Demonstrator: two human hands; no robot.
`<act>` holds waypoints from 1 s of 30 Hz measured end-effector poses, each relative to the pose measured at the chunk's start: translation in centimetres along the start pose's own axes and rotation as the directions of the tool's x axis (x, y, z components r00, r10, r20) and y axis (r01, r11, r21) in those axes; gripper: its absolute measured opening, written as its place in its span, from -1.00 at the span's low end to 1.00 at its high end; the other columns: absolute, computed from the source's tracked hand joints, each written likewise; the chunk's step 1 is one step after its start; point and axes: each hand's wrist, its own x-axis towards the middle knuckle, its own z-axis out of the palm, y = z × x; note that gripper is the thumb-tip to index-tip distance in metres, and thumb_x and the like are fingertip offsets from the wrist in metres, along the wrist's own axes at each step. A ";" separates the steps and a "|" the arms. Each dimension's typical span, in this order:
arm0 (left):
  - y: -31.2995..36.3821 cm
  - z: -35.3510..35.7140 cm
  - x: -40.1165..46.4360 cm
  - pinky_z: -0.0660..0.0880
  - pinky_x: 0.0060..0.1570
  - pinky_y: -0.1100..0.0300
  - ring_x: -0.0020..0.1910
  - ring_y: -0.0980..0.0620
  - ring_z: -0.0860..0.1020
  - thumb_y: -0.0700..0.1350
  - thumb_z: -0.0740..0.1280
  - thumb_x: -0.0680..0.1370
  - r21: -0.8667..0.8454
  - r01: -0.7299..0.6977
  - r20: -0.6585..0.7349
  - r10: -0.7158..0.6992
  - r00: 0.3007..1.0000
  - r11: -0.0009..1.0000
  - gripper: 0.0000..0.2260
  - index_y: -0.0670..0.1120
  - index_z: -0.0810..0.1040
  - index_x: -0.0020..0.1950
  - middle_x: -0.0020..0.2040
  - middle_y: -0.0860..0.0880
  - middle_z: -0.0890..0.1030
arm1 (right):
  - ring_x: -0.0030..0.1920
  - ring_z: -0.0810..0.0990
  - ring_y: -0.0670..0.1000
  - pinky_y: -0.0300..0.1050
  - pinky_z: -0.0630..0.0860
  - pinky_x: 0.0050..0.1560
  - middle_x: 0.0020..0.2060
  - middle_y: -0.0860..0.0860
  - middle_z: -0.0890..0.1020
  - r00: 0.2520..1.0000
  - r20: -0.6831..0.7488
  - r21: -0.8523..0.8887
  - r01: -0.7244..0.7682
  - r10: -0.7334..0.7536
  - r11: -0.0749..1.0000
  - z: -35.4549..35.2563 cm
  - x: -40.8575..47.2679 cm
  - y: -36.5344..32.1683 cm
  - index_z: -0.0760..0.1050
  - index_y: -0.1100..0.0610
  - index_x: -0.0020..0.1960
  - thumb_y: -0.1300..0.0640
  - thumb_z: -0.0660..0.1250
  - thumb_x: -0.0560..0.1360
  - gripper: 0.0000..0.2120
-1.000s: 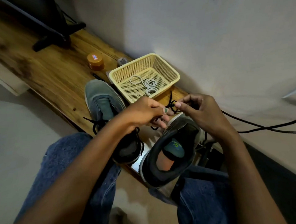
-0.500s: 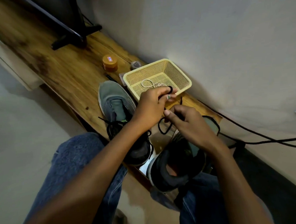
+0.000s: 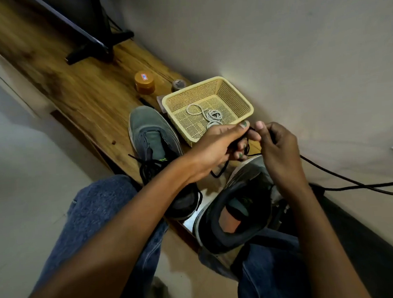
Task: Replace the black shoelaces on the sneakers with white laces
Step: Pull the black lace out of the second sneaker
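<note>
Now a thin black shoelace (image 3: 219,169) is pinched by both hands.
It is gripped between curled fingers of the left hand (image 3: 216,147) and right hand (image 3: 276,148).

Dim warm light, blurred wide-angle edges

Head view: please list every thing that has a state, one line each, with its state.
left hand: grips the black lace
right hand: pinches the black lace
black lace: pulled out, bunched between both hands
near sneaker: no lace visible in it, heel toward camera
far sneaker: on the wooden shelf, black lace loose
white laces: coiled, unused, in the basket
basket: upright
orange jar: lid on
</note>
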 end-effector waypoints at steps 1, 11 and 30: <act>0.0 0.0 0.1 0.51 -0.22 0.28 -0.41 0.12 0.45 -0.14 0.12 0.66 -0.101 -0.008 -0.021 0.006 1.000 0.995 -0.73 -0.17 0.57 -0.10 -0.41 0.04 0.50 | -0.25 0.51 -0.06 -0.14 0.40 -0.21 -0.29 -0.01 0.56 0.999 0.048 -0.040 -0.001 0.003 0.999 0.1 0.0 0.0 0.50 0.04 -0.15 0.03 0.14 0.65 -0.74; -1.1 -1.5 0.8 0.57 0.02 0.15 -0.03 -0.01 0.65 -0.19 0.17 0.65 0.537 -0.222 -0.180 0.368 0.912 0.814 -0.78 -0.17 0.62 0.05 -0.03 -0.10 0.67 | -0.20 0.55 0.03 -0.09 0.38 -0.19 -0.20 0.05 0.62 0.927 0.352 -0.238 0.220 -0.127 0.946 1.4 -1.2 -0.6 0.55 0.20 -0.04 0.13 0.19 0.63 -0.79; 0.6 -0.5 0.3 0.57 0.02 0.17 -0.15 0.02 0.66 0.24 0.01 0.61 -0.487 0.011 -0.061 -0.046 0.997 0.873 -0.40 -0.23 0.59 0.07 -0.12 -0.11 0.68 | -0.30 0.42 -0.11 -0.08 0.25 -0.27 -0.32 -0.09 0.48 0.968 0.248 -0.276 0.040 0.031 0.960 1.2 -0.7 -0.2 0.42 0.10 -0.15 0.17 0.11 0.64 -0.78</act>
